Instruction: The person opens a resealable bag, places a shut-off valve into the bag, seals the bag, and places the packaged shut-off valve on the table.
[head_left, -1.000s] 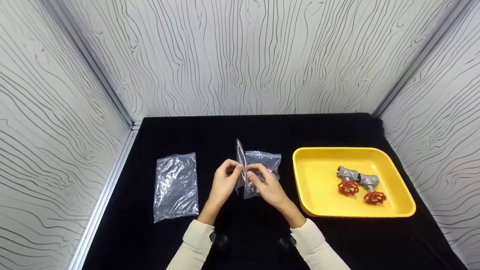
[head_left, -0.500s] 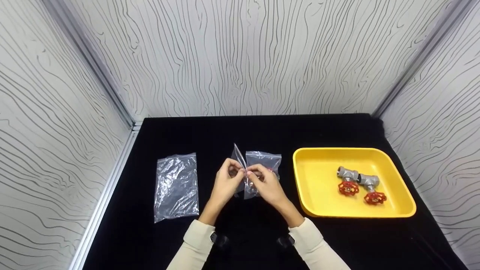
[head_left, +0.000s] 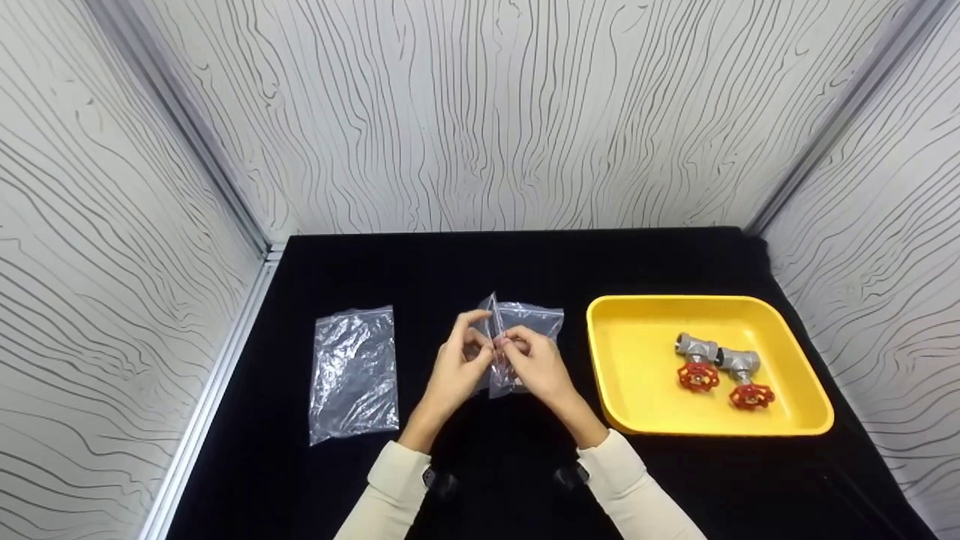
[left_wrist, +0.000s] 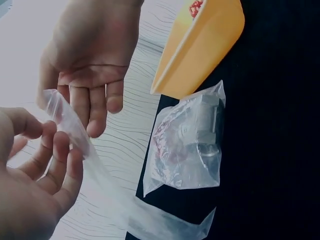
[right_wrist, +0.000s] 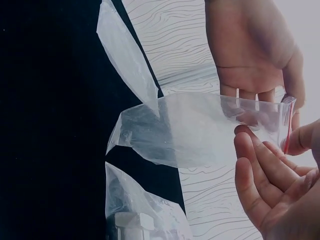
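Between my two hands, in the head view, a clear zip-lock bag (head_left: 494, 319) stands on edge. My left hand (head_left: 454, 362) pinches its left side, the index finger raised off the thumb. My right hand (head_left: 541, 367) pinches the other side near the top edge. A red zip line on this bag (right_wrist: 200, 120) shows in the right wrist view, and its body looks flat, with nothing seen inside. Just behind the hands lies a second clear bag (head_left: 536, 319). In the left wrist view that bag (left_wrist: 185, 145) holds a grey metal valve with a reddish part.
A flat clear zip-lock bag (head_left: 354, 375) lies on the black tabletop (head_left: 420, 262) at left. On the right, a yellow tray (head_left: 630, 420) holds two valves (head_left: 697, 364) with red handwheels. Patterned white panels (head_left: 480, 112) wall the sides and back.
The held bag's upper edge has tilted and shifted slightly right. My left index finger has lifted away from the thumb. The tray and the left bag stay put.
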